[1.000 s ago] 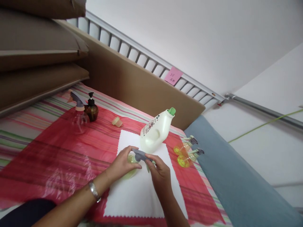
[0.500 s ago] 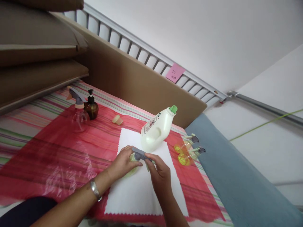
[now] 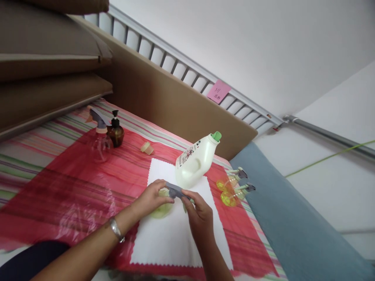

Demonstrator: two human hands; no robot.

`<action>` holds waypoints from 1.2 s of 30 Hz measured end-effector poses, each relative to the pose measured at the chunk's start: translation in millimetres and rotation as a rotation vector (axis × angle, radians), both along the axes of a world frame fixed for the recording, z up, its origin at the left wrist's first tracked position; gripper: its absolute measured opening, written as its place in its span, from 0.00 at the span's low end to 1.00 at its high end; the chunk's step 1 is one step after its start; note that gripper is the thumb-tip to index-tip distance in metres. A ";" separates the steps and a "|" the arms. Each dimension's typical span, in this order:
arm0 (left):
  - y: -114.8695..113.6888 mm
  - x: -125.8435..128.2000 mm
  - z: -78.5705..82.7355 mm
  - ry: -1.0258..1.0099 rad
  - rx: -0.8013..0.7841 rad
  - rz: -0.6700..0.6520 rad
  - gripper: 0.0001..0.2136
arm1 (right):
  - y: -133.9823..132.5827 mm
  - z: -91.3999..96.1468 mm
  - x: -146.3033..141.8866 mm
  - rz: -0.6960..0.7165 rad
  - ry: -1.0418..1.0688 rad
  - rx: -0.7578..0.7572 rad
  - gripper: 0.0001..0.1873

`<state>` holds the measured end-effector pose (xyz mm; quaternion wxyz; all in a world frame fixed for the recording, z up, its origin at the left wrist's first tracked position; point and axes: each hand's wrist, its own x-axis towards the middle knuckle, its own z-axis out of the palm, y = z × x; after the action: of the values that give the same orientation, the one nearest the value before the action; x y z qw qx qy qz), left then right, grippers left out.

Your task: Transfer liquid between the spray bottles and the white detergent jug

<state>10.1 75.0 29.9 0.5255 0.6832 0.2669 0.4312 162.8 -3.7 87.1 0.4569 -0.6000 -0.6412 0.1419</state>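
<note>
My left hand [image 3: 150,198] is wrapped round a small clear yellow-green spray bottle [image 3: 161,210] that stands on a white cloth [image 3: 172,238]. My right hand [image 3: 198,210] pinches the bottle's grey trigger head [image 3: 175,191] from the right. Just behind my hands a white jug with a green cap [image 3: 195,160] stands on the cloth's far edge. A silver bracelet sits on my left wrist.
A red plastic sheet [image 3: 73,187] covers a striped tablecloth. At the back left stand a clear spray bottle [image 3: 99,143] and a brown pump bottle [image 3: 116,132], with a small beige cap [image 3: 147,148] near them. Two yellow spray bottles [image 3: 231,190] lie at the right. Cardboard lines the back.
Both hands stay on the spray bottle and its head, with only slight shifts. The view has drifted a little.
</note>
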 end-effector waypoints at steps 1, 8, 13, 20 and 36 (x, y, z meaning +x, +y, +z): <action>0.6 -1.8 0.6 0.008 0.026 -0.030 0.10 | 0.0 0.5 0.1 -0.002 0.003 0.001 0.07; -8.8 6.0 -3.3 0.105 0.075 0.086 0.20 | -0.3 2.0 -1.3 0.025 0.013 0.012 0.07; -2.9 2.4 -1.7 -0.031 -0.081 -0.144 0.11 | -0.6 2.6 -3.3 0.037 0.003 0.004 0.07; -4.4 1.5 -1.0 -0.018 -0.064 0.064 0.25 | 0.1 2.6 -2.0 0.022 0.008 0.003 0.07; -5.8 3.6 7.0 0.017 0.012 0.062 0.11 | -0.3 2.9 -3.6 0.021 0.007 0.009 0.07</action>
<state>13.7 69.2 36.9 0.5056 0.6813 0.2900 0.4428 159.1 -4.0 90.0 0.4603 -0.5908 -0.6464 0.1459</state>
